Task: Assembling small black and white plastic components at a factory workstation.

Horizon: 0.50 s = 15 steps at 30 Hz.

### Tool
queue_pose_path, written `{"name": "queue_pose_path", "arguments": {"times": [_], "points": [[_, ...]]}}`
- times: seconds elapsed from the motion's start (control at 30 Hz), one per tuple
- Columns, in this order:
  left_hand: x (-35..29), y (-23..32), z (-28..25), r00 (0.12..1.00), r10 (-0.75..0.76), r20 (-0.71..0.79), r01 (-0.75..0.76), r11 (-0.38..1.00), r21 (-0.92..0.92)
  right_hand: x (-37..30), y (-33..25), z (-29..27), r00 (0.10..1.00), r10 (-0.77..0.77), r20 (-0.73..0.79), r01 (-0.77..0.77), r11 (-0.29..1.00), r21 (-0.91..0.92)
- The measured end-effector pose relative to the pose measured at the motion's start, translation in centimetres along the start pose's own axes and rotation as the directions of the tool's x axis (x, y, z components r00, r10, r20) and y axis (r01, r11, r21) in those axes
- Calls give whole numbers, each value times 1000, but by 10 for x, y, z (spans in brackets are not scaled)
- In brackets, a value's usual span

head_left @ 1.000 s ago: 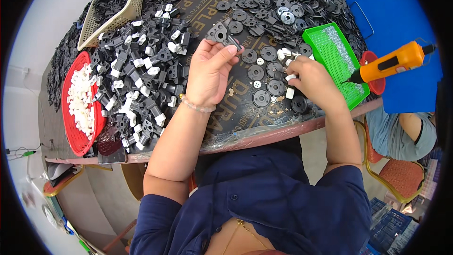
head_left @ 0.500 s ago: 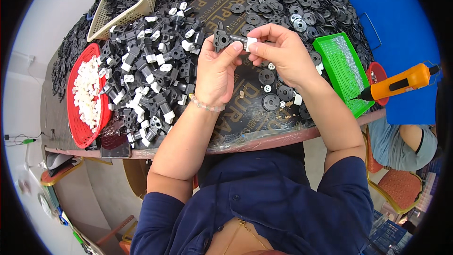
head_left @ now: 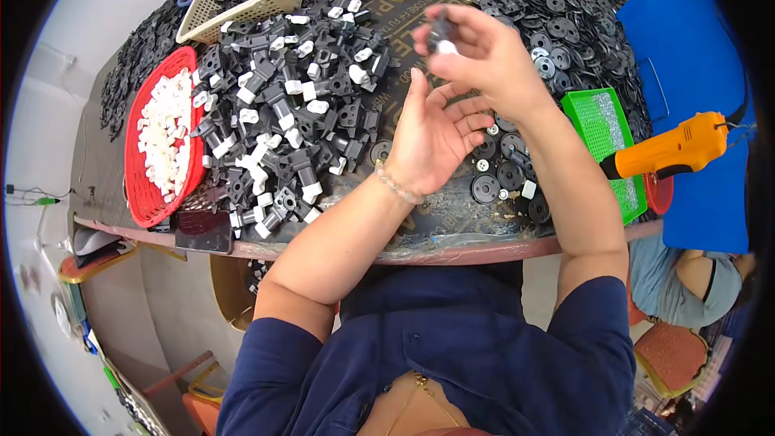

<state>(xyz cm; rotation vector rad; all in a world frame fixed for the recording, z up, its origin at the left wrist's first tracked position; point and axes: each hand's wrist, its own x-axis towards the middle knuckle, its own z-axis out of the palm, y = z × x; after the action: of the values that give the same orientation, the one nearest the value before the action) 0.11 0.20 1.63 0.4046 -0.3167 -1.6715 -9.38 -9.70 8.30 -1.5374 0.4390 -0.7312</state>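
Observation:
My right hand (head_left: 492,56) is raised over the middle of the table, its fingertips pinching a black plastic part (head_left: 440,30) with a white end cap. Motion blurs that part, so its shape is unclear. Just below and to the left, my left hand (head_left: 432,141) is turned palm up with loosely curled fingers and nothing in it. To its left lies a heap of black plastic parts with white end caps (head_left: 282,113). Black round discs (head_left: 510,173) and small white pieces (head_left: 529,189) lie scattered under my right forearm.
A red basket (head_left: 198,153) of white caps stands at the left, a beige basket (head_left: 234,23) of black parts behind it. More discs (head_left: 557,4) pile up at the far right. An orange electric screwdriver (head_left: 682,145) hangs over a green tray (head_left: 593,117) of small screws. Another person's leg (head_left: 690,274) shows at right.
My left hand has let go of the black part and turned palm up. My right hand has lifted the part away, up and to the right. The view has shifted slightly.

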Motion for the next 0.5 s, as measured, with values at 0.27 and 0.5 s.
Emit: {"name": "queue_pose_path", "arguments": {"times": [0.27, 0.5], "points": [[11, -3, -20, 965, 102, -240, -105, 994, -2, 128, 12, 124, 876, -448, 181, 480, 765, -429], [12, 8, -36, 901, 123, -416, -157, 986, -49, 240, 91, 17, 958, -279, -62, -21, 149, -989]]}}
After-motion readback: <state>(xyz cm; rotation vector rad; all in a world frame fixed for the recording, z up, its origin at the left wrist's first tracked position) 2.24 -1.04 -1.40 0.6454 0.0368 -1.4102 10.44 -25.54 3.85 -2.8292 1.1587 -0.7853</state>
